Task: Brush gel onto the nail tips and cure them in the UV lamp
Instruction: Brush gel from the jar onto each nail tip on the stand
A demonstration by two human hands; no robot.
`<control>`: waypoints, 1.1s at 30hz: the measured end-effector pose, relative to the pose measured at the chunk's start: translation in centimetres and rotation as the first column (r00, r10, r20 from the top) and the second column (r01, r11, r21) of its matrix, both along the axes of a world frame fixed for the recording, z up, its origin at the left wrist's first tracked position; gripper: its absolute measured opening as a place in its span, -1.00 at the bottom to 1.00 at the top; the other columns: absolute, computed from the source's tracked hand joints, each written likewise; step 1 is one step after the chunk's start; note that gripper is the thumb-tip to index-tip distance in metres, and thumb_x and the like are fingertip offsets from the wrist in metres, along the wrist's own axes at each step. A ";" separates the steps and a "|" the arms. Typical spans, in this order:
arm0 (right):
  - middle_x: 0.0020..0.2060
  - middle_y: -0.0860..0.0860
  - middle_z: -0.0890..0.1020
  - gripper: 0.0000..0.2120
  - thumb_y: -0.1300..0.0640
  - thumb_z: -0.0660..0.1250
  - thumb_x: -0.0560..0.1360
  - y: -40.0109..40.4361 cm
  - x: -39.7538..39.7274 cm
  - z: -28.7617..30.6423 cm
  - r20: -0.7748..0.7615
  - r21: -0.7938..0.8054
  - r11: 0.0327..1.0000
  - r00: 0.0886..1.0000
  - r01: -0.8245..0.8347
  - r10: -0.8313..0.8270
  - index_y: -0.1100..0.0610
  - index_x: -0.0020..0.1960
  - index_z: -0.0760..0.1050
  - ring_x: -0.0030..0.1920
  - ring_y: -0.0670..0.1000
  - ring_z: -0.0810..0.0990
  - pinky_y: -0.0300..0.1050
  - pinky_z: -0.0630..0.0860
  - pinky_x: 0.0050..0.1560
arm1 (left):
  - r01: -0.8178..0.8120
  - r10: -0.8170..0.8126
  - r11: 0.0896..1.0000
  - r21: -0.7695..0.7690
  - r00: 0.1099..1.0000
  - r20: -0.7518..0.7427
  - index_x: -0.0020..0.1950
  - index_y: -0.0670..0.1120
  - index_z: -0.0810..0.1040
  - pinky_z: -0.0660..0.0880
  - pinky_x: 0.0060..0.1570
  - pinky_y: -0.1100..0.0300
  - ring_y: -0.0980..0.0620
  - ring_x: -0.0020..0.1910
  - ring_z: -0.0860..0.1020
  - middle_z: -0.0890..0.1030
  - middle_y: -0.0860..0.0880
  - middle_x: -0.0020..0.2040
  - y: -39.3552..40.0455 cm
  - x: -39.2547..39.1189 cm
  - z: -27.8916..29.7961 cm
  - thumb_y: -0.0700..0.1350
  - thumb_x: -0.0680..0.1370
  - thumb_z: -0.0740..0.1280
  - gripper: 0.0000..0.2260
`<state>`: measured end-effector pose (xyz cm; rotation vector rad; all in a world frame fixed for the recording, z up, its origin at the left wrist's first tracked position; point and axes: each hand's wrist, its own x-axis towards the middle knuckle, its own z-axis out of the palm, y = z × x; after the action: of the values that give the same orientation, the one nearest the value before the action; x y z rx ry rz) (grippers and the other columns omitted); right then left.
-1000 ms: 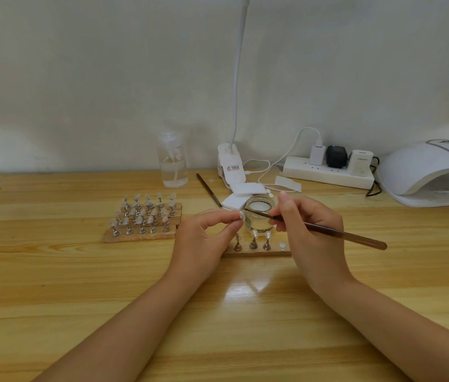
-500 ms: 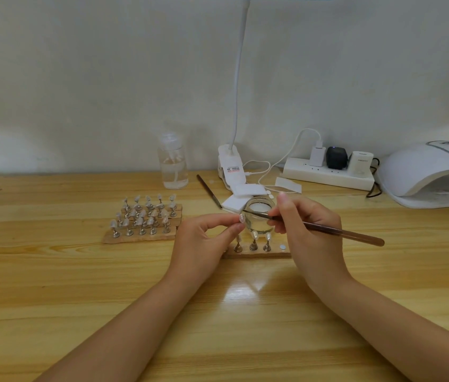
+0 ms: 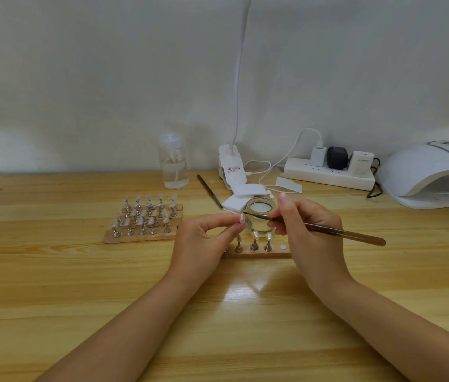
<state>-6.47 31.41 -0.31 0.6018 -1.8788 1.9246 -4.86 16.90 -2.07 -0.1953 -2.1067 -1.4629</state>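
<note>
Left hand (image 3: 204, 238) pinches 1 nail tip (image 3: 242, 218) above the wooden strip (image 3: 256, 253); right hand (image 3: 308, 230) grips the brush (image 3: 328, 230), lying right-to-left, bristles touching the tip's right side.

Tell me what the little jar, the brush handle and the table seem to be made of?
The jar looks like clear glass: you see through it, and it glints. The brush handle looks glossy brown and partly see-through, probably plastic or lacquered wood; hard to say. The table looks like pale varnished wood: grain lines show, and the lamp light reflects off it.
</note>
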 end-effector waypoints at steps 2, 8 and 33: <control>-0.46 -0.09 0.61 -0.72 0.22 0.25 0.53 0.0 0.1 -0.1 -0.006 0.019 1.000 1.000 -0.005 0.005 0.10 -0.34 0.56 -0.42 -0.20 0.56 -0.41 0.45 -0.35 | -0.002 0.002 1.000 -0.006 1.000 -0.010 -0.23 0.11 0.62 0.38 -0.17 0.58 0.42 -0.18 0.55 0.57 0.39 -0.36 0.0 0.0 0.0 -0.21 0.36 0.46 -0.80; -0.49 -0.09 0.60 -0.69 0.27 0.24 0.52 0.3 0.5 -0.1 -0.061 0.041 0.999 0.998 -0.018 0.021 0.07 -0.37 0.54 -0.46 -0.17 0.54 -0.38 0.44 -0.42 | -0.003 0.003 1.000 -0.005 1.000 -0.015 -0.21 0.10 0.63 0.39 -0.16 0.57 0.40 -0.17 0.56 0.57 0.36 -0.35 0.0 0.1 0.1 -0.24 0.36 0.46 -0.79; -0.49 -0.05 0.60 -0.71 0.23 0.28 0.50 0.6 0.2 -0.1 -0.105 0.107 0.994 0.994 0.028 -0.016 0.02 -0.35 0.56 -0.45 -0.15 0.55 -0.39 0.44 -0.39 | -0.025 0.026 0.999 -0.035 0.999 0.031 -0.19 0.05 0.64 0.45 -0.02 0.39 0.22 -0.11 0.57 0.63 0.14 -0.20 0.2 0.5 0.5 -0.26 0.40 0.43 -0.82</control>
<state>-6.27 32.01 -0.42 0.6970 -1.9248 1.7519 -4.38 17.12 -1.61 -0.1593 -2.1534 -1.4241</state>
